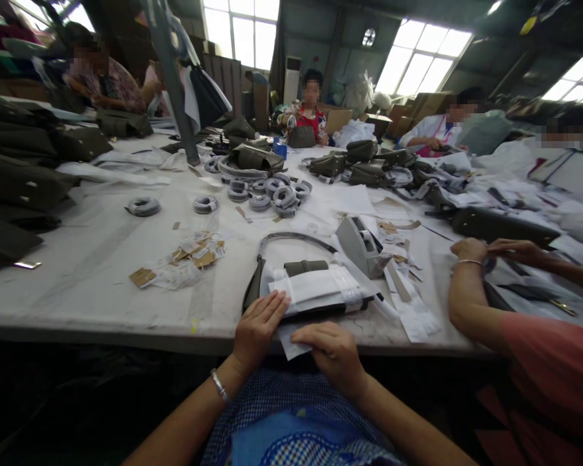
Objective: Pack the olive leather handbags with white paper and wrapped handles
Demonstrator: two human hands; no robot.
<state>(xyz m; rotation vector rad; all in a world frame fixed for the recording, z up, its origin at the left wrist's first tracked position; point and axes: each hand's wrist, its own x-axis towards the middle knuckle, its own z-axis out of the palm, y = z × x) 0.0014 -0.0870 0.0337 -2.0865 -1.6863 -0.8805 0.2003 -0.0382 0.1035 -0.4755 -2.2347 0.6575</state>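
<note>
A dark olive handbag (291, 268) lies flat at the table's near edge, its front wrapped in white paper (320, 285) held by clear tape. Its curved handle (296, 238) arcs behind it. My left hand (257, 327) rests flat on the bag's near left corner, fingers stretched out. My right hand (335, 353) is curled at the table edge, pinching a loose white paper piece (291, 346) that sticks out below the bag.
A grey tape dispenser (362, 246) stands just right of the bag. Paper scraps and tags (184, 259) lie to the left, wrapped strap rolls (272, 191) farther back. A co-worker's arms (471, 285) work at my right. More bags and several people fill the far side.
</note>
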